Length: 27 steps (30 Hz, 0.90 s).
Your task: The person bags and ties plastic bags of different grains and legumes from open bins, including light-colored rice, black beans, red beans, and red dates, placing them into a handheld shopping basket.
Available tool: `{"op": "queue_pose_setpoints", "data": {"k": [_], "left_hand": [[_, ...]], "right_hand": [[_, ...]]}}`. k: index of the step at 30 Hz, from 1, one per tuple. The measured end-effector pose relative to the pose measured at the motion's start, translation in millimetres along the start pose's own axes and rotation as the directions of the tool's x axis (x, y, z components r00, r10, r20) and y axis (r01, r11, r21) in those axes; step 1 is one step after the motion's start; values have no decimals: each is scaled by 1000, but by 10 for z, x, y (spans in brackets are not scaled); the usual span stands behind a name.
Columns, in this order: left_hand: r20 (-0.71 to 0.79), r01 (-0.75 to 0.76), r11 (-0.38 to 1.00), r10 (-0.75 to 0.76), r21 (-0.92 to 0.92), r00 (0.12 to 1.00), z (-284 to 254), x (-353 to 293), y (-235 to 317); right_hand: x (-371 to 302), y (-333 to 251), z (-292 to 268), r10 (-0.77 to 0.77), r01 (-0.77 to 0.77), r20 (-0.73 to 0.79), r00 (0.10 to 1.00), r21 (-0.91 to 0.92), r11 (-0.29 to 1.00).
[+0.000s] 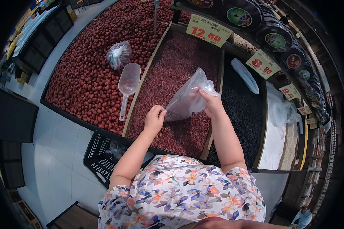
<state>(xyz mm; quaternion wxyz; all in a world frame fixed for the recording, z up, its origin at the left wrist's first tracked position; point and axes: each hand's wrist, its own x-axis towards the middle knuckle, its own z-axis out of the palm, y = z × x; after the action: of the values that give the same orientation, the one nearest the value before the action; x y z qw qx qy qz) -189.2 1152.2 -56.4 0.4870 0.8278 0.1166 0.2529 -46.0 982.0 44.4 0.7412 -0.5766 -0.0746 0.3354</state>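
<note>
Over a bin of small red beans (168,133), a clear plastic bag (187,100) is stretched between my two hands. My left hand (154,119) pinches the bag's lower left corner, its fingers closed. At the bag's other end my right hand (210,102) grips the bunched plastic, fingers curled into it. The bag looks thin and flat, with the beans showing through. A clear plastic scoop (129,80) lies on the red dates (76,84) to the left, apart from my hands.
A knotted clear bag (119,55) sits on the dates. Wooden dividers separate the bins; black beans (233,122) on the right bear a clear scoop (245,76). Price signs (209,29) and dark round packages (244,16) line the back. A black basket (99,158) stands below left.
</note>
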Motion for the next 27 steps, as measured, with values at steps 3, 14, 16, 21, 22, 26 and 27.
{"op": "queue_pose_setpoints", "data": {"k": [3,14,16,21,22,26,27], "left_hand": [[-69,-83,997,82,-9,994,-132,255,163],[-202,-288,953,301,92,932,-595,1011,856],[-190,-310,942,330,130,925,-647,1102,972],[-126,-369,901,403,229,906,-674,1274,1187],[-122,-373,898,408,232,905,-681,1309,1231],[-97,-501,807,552,314,829,-730,1451,1443],[-76,-521,791,570,320,818,-736,1483,1503]], "right_hand": [[84,-109,-119,-46,46,-10,999,78,996],[117,-238,-467,33,-33,-1,999,47,998],[104,-223,-395,47,-47,-14,999,41,998],[145,-141,-446,98,-100,47,994,55,993],[156,-129,-436,92,-92,-1,996,55,994],[179,-124,-449,66,-77,106,992,98,992],[204,-108,-454,54,-73,140,989,132,989]]}}
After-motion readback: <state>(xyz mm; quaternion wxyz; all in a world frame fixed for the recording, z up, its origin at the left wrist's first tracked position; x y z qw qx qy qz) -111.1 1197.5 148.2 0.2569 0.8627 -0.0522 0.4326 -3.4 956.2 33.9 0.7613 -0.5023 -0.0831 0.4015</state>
